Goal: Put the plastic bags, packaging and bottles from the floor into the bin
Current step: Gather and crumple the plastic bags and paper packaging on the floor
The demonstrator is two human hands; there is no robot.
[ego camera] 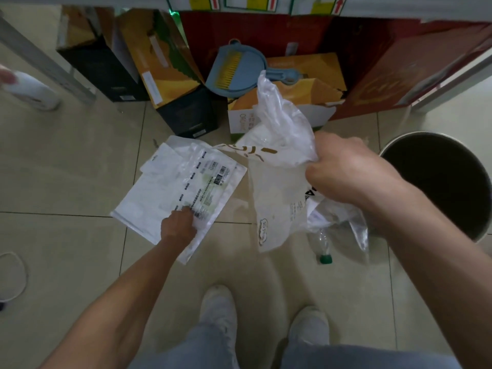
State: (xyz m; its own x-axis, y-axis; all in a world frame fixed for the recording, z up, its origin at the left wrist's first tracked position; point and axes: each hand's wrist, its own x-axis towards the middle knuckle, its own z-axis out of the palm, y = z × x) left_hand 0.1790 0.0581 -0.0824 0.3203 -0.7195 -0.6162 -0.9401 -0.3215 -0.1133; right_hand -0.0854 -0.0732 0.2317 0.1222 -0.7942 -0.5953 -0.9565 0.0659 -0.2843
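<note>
My left hand (179, 225) grips the near corner of a white printed mailer bag (183, 182), lifted over the tiled floor. My right hand (343, 169) is closed on a bunch of clear and white plastic bags (279, 161) that hang from it, left of the bin. A clear plastic bottle with a green cap (324, 249) lies on the floor under those bags, partly hidden by them. The round grey bin (479, 209) stands open at the right, its dark inside showing.
Cardboard boxes (165, 62) in black, orange and red line the wall ahead, with a blue dustpan and brush (237, 73) resting on one. My white shoes (218, 310) are below. Another person's shoe (29, 91) is at far left.
</note>
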